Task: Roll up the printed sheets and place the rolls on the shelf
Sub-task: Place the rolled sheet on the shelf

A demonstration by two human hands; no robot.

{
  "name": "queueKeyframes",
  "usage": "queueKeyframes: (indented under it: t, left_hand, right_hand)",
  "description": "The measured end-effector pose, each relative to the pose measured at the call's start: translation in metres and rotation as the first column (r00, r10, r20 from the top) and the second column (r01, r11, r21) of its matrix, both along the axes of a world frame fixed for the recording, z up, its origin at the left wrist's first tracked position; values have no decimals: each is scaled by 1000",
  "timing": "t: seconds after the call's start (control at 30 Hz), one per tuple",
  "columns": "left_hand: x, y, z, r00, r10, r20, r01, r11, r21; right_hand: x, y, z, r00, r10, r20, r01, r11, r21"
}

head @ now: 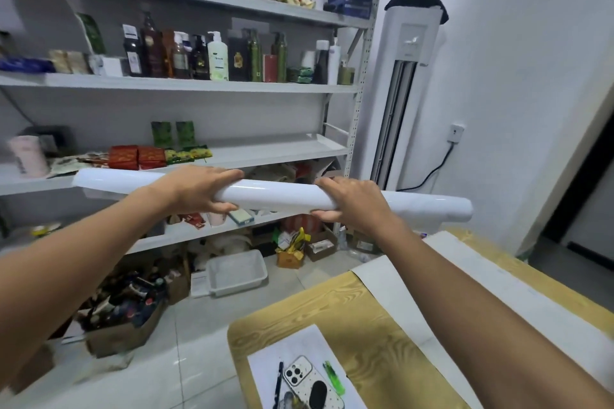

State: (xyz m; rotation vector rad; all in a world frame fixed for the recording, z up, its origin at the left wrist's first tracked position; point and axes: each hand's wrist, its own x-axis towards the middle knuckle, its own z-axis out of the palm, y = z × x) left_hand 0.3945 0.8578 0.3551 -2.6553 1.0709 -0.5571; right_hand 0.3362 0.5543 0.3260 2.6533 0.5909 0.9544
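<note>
Both hands hold one long white paper roll (275, 196) up in the air, lying sideways. The left hand (196, 189) wraps round it, with fingers over the top and thumb under. The right hand (352, 202) grips it the same way, a bit further along. Both ends of the roll stick out past the hands.

Right behind the roll is a grey metal shelf rack (199, 85). I cannot tell if the roll touches it. Above the roll, many bottles stand on the rack. A white pump bottle (217, 56) has a green label, but its letters are too blurry to read. Red packets (138, 156) sit just above the roll's left end.

Below the roll, on the floor, are a white plastic tray (236, 272) and a cardboard box (123, 339) full of bottles. To the right of the roll stands a tall white air conditioner (402, 93) with a black cloth (418, 2) on top.

Under the roll and nearer the person is a yellow wood-pattern bench (332, 309). A flat white sheet (415, 292) lies on it, along with a phone (312, 382) and a pen (278, 382) on a smaller paper.
</note>
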Motion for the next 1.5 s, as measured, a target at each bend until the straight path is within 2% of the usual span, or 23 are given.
queueKeyframes:
  t: [0.27,0.43,0.73,1.03,1.27,1.5]
  left_hand:
    - [41,40,-8,999,22,-24,-23,999,-45]
    - [99,60,-10,1000,26,-4,-26,999,-38]
    - [240,64,11,1000,6,-23,-6,1000,-16]
    - [360,79,-7,998,-35,-57,31,998,-58]
    - [467,66,-14,991,-131,-43,127,989,-71]
    - [582,64,-14,986,-160,-40,160,987,-23]
  right_hand:
    - [51,41,-5,999,-31,-18,31,999,9]
    - [102,60,-6,999,-41,4,41,999,-1]
    - [230,71,5,993,-113,-18,114,993,34]
    - [334,88,2,983,-175,-57,176,984,17]
    - [417,85,-6,954,-294,-57,296,954,39]
    - [507,96,-12,916,-393,-83,400,913,79]
